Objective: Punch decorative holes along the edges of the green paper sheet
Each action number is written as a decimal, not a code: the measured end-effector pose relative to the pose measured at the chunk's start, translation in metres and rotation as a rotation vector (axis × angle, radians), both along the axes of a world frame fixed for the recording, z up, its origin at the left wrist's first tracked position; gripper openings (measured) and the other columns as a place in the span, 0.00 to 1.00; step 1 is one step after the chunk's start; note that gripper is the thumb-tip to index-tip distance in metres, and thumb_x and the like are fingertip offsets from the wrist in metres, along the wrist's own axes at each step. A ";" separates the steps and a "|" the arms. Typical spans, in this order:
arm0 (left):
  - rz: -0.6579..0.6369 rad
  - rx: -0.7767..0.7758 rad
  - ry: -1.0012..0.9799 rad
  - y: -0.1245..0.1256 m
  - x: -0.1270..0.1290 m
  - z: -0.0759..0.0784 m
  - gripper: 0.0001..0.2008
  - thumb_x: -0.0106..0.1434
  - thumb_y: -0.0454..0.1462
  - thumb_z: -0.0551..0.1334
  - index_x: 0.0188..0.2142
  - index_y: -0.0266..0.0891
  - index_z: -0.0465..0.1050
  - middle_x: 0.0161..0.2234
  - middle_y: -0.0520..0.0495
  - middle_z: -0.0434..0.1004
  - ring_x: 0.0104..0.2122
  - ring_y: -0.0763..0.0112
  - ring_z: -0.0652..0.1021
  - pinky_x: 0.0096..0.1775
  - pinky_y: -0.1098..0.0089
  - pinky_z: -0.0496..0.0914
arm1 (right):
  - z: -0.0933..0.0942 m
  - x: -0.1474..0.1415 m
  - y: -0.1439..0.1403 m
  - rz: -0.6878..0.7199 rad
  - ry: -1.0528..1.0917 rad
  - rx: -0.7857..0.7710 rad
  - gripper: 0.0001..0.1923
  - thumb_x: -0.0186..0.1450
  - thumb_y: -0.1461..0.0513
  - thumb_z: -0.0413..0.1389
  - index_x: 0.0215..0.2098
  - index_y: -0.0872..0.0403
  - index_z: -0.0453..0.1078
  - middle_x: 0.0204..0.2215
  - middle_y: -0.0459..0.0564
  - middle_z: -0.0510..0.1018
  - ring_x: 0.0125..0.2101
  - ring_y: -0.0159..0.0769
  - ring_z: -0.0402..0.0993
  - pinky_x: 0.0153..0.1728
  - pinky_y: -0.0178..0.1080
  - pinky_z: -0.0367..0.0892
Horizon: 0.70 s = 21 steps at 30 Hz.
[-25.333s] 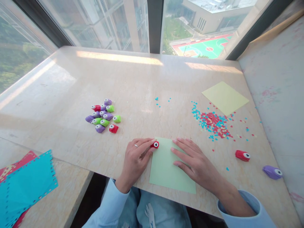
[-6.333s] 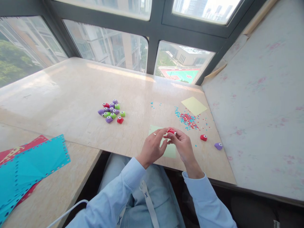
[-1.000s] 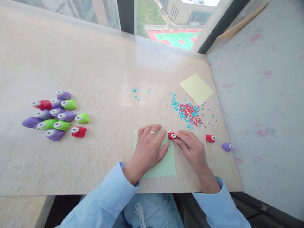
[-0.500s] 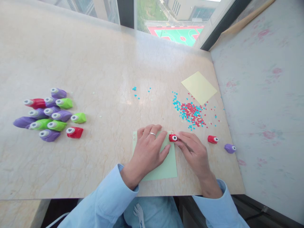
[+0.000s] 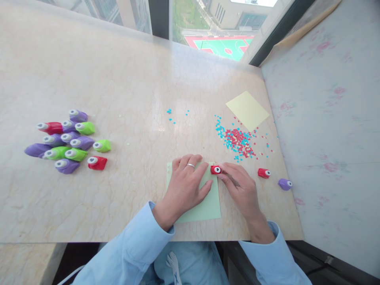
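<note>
Pressing flat on the pale green paper sheet (image 5: 204,206), left hand (image 5: 186,186) lies palm down, fingers spread and released, ring on one finger; sheet sits at the near edge of the marble counter (image 5: 124,79), its top-left corner showing a few punched holes. Right hand (image 5: 242,190) beside it, fingertips (image 5: 223,177) pinching a small red paper punch (image 5: 215,170) that sits on the sheet's top-right corner, white eye-like button facing right. Just right of that hand: a second red punch (image 5: 264,172) and, further right, a purple punch (image 5: 285,184), both loose on the counter, apart from each other. Beyond the hands, a scatter of red and blue confetti (image 5: 237,140), touching the near corner of a yellow paper square (image 5: 247,110); a few blue specks (image 5: 170,114) lie separately toward the middle. Far left, well apart, a cluster of purple, green and red punches (image 5: 69,142) packed close together. Light blue sleeves on both arms
</note>
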<state>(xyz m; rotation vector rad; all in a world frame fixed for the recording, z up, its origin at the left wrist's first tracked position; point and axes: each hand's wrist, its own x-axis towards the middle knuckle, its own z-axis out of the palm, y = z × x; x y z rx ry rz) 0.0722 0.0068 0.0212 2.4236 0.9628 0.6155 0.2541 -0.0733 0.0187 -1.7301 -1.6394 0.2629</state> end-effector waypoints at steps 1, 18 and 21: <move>-0.001 0.001 0.000 0.000 0.000 0.000 0.16 0.63 0.43 0.63 0.49 0.41 0.71 0.53 0.40 0.71 0.53 0.52 0.69 0.50 0.52 0.61 | 0.000 0.000 0.000 0.001 0.003 -0.004 0.12 0.67 0.64 0.59 0.49 0.47 0.75 0.43 0.50 0.80 0.45 0.39 0.76 0.47 0.45 0.73; -0.010 -0.006 -0.013 0.000 -0.001 -0.002 0.17 0.63 0.44 0.63 0.49 0.41 0.72 0.53 0.41 0.71 0.53 0.52 0.68 0.50 0.52 0.62 | -0.001 -0.001 0.002 -0.025 0.014 -0.003 0.10 0.68 0.62 0.58 0.47 0.48 0.76 0.43 0.51 0.81 0.45 0.40 0.77 0.48 0.46 0.73; -0.008 -0.006 -0.014 0.000 -0.001 -0.002 0.17 0.62 0.44 0.63 0.49 0.41 0.71 0.53 0.41 0.71 0.53 0.52 0.68 0.50 0.52 0.61 | -0.002 -0.001 0.002 -0.035 0.032 -0.007 0.10 0.68 0.61 0.58 0.47 0.48 0.76 0.43 0.50 0.81 0.45 0.40 0.77 0.48 0.46 0.73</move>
